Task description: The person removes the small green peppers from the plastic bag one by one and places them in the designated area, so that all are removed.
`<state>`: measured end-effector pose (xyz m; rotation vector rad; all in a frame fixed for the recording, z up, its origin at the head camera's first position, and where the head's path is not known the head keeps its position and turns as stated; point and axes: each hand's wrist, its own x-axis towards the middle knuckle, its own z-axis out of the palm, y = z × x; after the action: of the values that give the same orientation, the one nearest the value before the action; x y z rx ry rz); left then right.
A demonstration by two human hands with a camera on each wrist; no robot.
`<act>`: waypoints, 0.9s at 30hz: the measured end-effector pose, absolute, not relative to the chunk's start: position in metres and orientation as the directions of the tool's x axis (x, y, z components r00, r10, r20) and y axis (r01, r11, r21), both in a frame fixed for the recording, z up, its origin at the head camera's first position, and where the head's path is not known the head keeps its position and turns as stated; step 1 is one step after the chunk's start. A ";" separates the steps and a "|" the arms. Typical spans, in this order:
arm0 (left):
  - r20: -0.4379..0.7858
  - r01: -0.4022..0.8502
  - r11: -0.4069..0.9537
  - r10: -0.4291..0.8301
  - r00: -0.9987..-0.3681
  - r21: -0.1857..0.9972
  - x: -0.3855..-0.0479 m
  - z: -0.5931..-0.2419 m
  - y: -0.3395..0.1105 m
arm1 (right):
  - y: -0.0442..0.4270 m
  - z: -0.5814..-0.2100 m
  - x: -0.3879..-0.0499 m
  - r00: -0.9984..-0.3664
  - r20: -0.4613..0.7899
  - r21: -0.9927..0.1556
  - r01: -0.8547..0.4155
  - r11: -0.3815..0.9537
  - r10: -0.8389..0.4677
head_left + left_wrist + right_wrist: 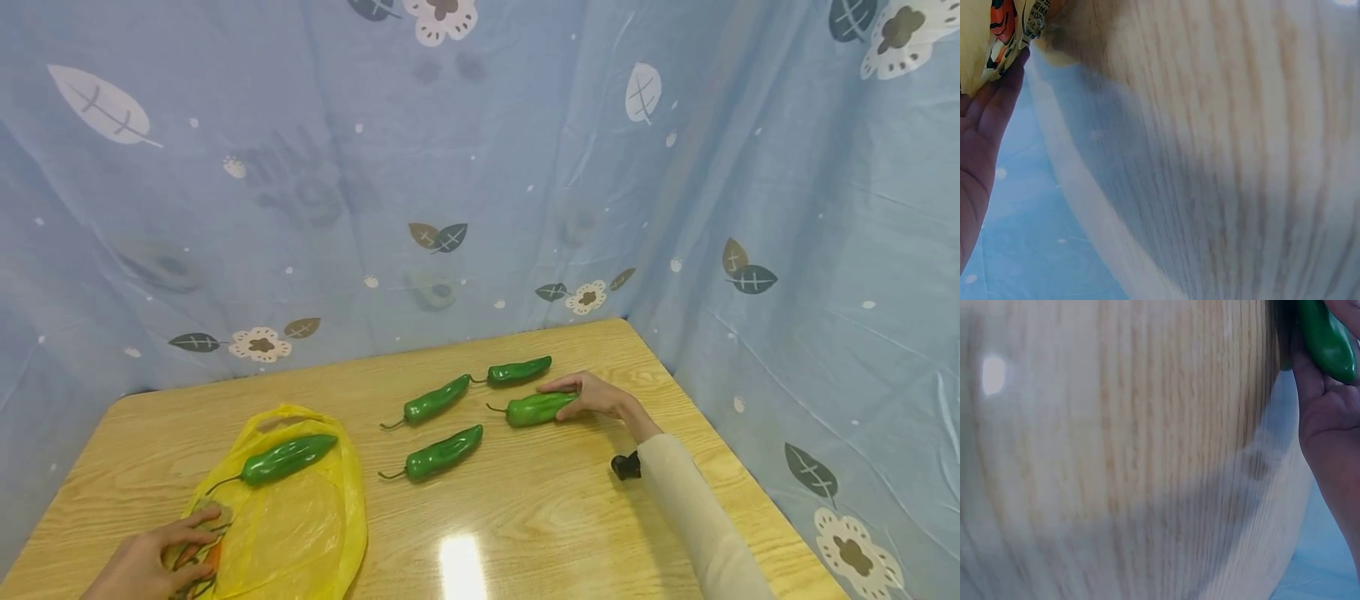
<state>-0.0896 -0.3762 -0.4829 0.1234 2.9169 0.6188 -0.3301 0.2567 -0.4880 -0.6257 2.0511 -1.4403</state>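
At the right of the head view my right hand (592, 395) grips a light green pepper (534, 410) by its blunt end, the stem pointing left. In the right wrist view that pepper (1329, 344) lies between thumb and fingers. My left hand (153, 557) pinches the printed near-left edge of a yellow plastic bag (285, 533), which lies flat on the table. The same bag edge (972, 50) shows over my fingers in the left wrist view. On the bag lies a dark green pepper (288, 460).
Three more green peppers lie mid-table: one at the back (519, 372), another left of it (437, 400), and one nearer (444, 453). A black knob-like thing (626, 465) shows beside my right sleeve. Blue patterned cloth (480, 167) hangs behind the wooden table (540, 508) and along its right.
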 end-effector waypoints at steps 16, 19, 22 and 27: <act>-0.183 0.029 0.847 0.148 -0.972 0.531 -0.091 -0.476 -0.372 | 0.261 -0.452 -0.302 -0.803 0.035 -0.979 -0.148 0.143 -0.595; -0.173 0.040 0.840 0.157 -0.972 0.541 -0.090 -0.475 -0.373 | 0.253 -0.443 -0.292 -0.779 0.082 -0.978 -0.183 0.101 -0.621; -0.140 0.078 0.840 0.180 -0.974 0.537 -0.088 -0.476 -0.374 | 0.243 -0.438 -0.283 -0.753 0.124 -0.970 -0.228 0.079 -0.646; -0.085 0.120 0.841 0.193 -0.977 0.527 -0.084 -0.479 -0.375 | 0.227 -0.433 -0.272 -0.720 0.169 -0.957 -0.283 0.062 -0.673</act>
<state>-0.0840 -0.3748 -0.4788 0.2465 2.8836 0.8129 -0.2722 0.2275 -0.4331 -0.9601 2.0250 -1.6998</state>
